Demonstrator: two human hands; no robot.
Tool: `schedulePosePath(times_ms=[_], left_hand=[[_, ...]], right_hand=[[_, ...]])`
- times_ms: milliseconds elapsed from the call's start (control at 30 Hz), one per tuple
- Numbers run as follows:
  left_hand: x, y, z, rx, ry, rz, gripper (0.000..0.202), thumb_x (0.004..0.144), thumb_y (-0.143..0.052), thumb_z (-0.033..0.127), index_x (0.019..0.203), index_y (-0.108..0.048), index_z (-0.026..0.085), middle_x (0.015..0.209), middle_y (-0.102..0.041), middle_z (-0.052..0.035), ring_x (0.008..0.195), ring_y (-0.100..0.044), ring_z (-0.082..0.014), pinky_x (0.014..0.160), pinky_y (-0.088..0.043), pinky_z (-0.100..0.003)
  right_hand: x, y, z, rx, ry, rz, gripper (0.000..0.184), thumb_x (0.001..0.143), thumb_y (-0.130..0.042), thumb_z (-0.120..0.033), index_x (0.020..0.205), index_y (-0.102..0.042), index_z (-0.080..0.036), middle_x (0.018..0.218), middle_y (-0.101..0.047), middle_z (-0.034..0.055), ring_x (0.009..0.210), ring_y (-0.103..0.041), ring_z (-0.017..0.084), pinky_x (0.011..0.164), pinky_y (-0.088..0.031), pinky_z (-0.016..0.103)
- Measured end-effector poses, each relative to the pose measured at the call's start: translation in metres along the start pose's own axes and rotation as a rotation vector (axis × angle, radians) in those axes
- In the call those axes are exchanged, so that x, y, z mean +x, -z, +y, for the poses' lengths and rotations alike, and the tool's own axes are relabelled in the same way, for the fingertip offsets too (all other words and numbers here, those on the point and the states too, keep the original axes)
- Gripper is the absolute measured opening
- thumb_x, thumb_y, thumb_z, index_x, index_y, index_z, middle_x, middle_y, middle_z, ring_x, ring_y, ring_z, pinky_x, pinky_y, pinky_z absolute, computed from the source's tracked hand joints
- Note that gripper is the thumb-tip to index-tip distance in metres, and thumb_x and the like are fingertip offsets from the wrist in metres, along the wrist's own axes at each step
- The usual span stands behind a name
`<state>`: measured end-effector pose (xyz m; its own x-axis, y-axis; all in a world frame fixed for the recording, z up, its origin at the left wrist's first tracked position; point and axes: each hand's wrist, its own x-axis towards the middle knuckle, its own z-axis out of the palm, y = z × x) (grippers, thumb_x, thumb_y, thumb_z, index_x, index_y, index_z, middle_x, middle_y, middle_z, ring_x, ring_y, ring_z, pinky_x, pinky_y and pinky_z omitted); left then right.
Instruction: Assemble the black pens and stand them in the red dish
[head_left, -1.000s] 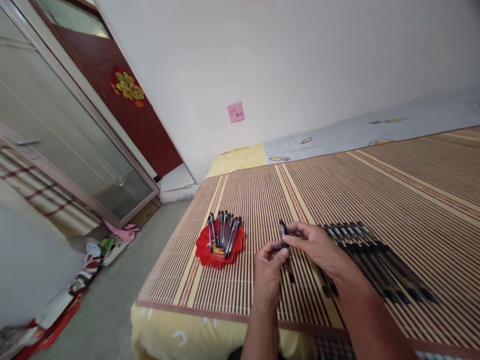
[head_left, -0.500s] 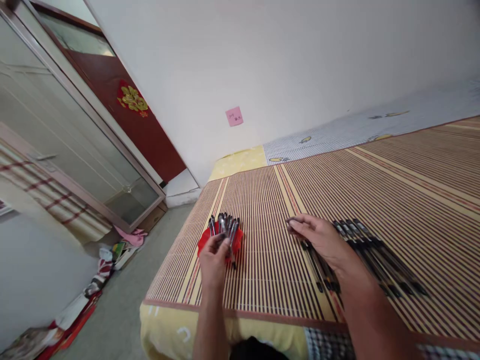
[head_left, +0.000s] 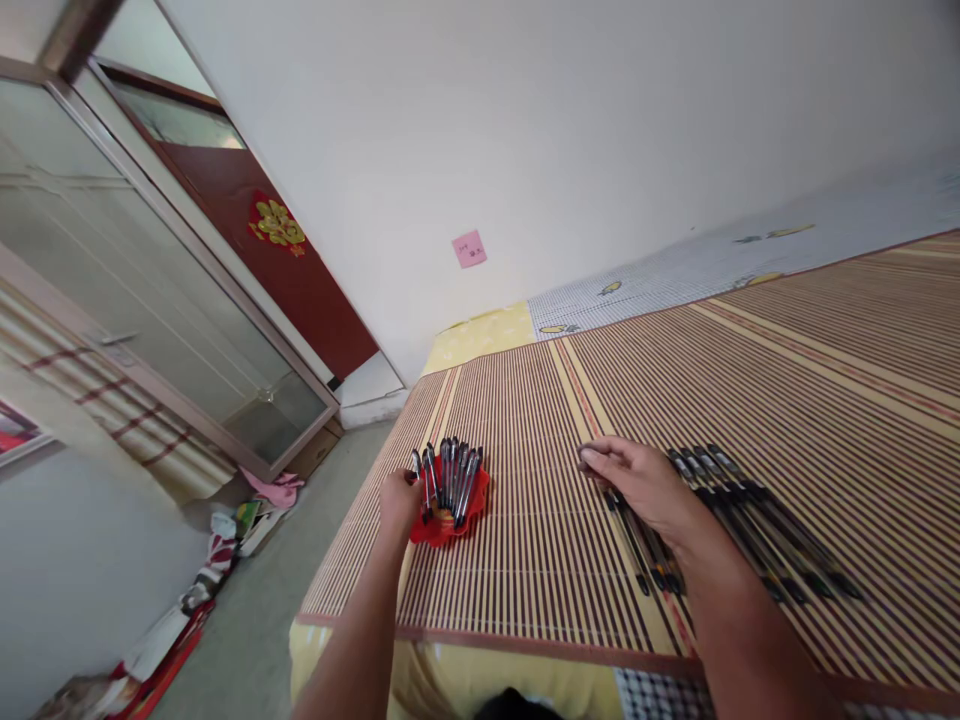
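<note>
My left hand is at the left edge of a red scalloped dish, its fingers closed around a black-capped clear pen whose upper end shows above them. Several more black-capped pens lean side by side in that dish. Over the mat, my right hand pinches thumb and fingers together on a small dark thing that I cannot make out. Under and beside this hand lie a few pens, partly hidden by the palm and wrist. To its right rests a row of several black pens.
A striped bamboo mat covers the bed, with a yellow sheet hanging at its front edge. Behind stands a white wall with a pink note. Left of the bed are the floor, a glazed door and piled items along the wall.
My left hand has moved left, from in front of the pens to the dish's left edge, uncovering more of the dish and pens. My right hand stays nearly in place. The view has shifted slightly.
</note>
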<state>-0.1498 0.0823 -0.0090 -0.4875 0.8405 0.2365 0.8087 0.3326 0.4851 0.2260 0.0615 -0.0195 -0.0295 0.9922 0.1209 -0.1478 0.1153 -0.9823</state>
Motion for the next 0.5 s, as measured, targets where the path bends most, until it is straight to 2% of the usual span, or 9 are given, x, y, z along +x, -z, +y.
schedulePosePath(times_ms=[167,300,500], left_hand=[[0.002,-0.010,-0.002,0.104,-0.052,-0.001,0.018,0.080,-0.061,0.022,0.092,-0.070,0.012,0.083,-0.074,-0.0144,0.079,-0.067,-0.0259,0.061,-0.035,-0.030],[0.003,-0.013,-0.004,0.142,-0.066,0.017,0.019,0.082,-0.062,0.024,0.096,-0.068,0.013,0.087,-0.074,-0.0139,0.083,-0.067,-0.0259,0.064,-0.036,-0.029],[-0.003,-0.014,0.000,0.169,-0.091,0.031,0.020,0.081,-0.065,0.021,0.100,-0.066,0.014,0.083,-0.072,-0.0110,0.078,-0.066,-0.0247,0.062,-0.037,-0.029]], right_hand=[[-0.001,0.000,-0.003,-0.008,-0.011,0.006,0.029,0.072,-0.075,-0.046,0.087,-0.074,-0.021,0.083,-0.075,0.0080,0.080,-0.071,0.025,0.078,-0.056,0.038],[-0.003,0.004,-0.005,-0.099,-0.066,-0.032,0.036,0.077,-0.072,-0.050,0.099,-0.074,-0.021,0.093,-0.075,0.0099,0.087,-0.071,0.025,0.081,-0.056,0.037],[-0.002,0.006,-0.001,-0.126,-0.041,-0.046,0.036,0.081,-0.068,-0.049,0.103,-0.074,-0.021,0.094,-0.075,0.0099,0.089,-0.071,0.025,0.082,-0.056,0.037]])
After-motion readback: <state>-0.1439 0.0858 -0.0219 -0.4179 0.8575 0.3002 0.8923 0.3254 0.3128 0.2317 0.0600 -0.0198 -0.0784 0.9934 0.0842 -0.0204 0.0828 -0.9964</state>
